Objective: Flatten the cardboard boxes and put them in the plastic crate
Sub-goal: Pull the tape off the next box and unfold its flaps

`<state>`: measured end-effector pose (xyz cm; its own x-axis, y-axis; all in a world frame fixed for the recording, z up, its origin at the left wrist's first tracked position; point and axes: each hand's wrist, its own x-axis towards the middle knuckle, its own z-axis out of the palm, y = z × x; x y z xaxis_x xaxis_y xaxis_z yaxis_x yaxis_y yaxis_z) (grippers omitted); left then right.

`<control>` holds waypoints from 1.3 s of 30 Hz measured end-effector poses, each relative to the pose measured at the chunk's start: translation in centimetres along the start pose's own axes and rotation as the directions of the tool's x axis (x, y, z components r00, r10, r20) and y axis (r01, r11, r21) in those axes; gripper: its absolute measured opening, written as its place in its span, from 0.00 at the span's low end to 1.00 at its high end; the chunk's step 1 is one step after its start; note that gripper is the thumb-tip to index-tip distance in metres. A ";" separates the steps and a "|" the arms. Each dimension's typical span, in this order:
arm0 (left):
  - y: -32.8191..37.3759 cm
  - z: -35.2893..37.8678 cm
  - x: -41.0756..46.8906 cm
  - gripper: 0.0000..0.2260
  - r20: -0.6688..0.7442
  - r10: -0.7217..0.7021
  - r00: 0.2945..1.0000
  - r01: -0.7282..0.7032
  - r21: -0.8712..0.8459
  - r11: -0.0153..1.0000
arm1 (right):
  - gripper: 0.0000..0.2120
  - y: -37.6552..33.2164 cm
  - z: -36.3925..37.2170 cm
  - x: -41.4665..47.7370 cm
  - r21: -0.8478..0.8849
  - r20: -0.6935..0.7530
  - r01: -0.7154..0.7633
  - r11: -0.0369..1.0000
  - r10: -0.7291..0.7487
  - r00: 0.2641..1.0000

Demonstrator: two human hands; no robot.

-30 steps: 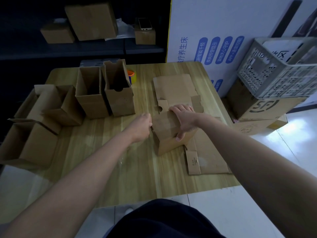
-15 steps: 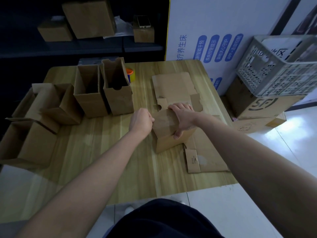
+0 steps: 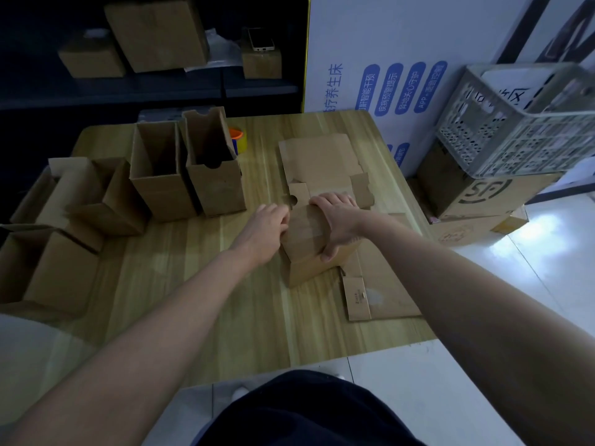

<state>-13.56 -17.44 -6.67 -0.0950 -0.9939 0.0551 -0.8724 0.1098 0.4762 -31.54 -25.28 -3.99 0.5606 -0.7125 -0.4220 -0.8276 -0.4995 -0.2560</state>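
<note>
One small brown cardboard box point(image 3: 306, 252) at 12 o'clock on light wooden counter point(image 3: 193, 284). Right grip point(image 3: 338, 223) grasps it: fingers over far edge, thumb on near face. Left grip point(image 3: 267, 228) curled against its left side, hold unclear. Grey lattice plastic crate point(image 3: 515, 130) at 2 o'clock.

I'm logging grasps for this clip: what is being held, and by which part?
The right hand grips the small cardboard box across its top, thumb on the near face. The left hand meets its left edge; its grip cannot be told.
</note>
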 end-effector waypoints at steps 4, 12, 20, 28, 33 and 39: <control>1.4 -0.7 0.7 0.06 0.016 -0.226 0.974 0.225 -0.172 0.959 | 0.61 -0.3 0.0 0.0 -0.031 0.005 -0.003 1.000 0.003 1.000; 2.0 -0.7 1.2 0.06 0.114 -0.168 0.979 0.174 -0.049 0.983 | 0.60 -0.3 0.1 -0.2 -0.039 0.008 -0.014 0.999 0.015 1.000; 1.2 -0.3 0.0 0.11 0.132 -0.080 0.988 0.122 -0.351 0.928 | 0.61 0.1 0.5 -0.2 0.000 0.001 -0.005 1.000 0.005 1.000; 1.2 -1.8 -0.2 0.05 0.207 -0.110 0.972 0.223 -0.676 0.703 | 0.61 -0.2 0.2 0.2 -0.011 0.012 0.007 1.000 -0.007 1.000; 2.2 -2.1 0.2 0.12 0.300 -0.137 0.944 0.254 -0.398 0.882 | 0.61 -0.4 -0.1 0.1 -0.006 0.017 0.000 1.000 0.000 1.000; -2.1 -3.2 -1.4 0.24 0.129 -0.395 0.910 0.329 -0.805 0.495 | 0.60 -0.4 -0.5 0.9 0.008 0.019 -0.037 0.999 0.037 0.999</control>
<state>-10.07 -16.29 -4.95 0.1961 -0.9479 -0.2511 -0.0771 -0.2702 0.9597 -30.64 -25.94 -3.88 0.5290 -0.7210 -0.4477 -0.8480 -0.4689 -0.2470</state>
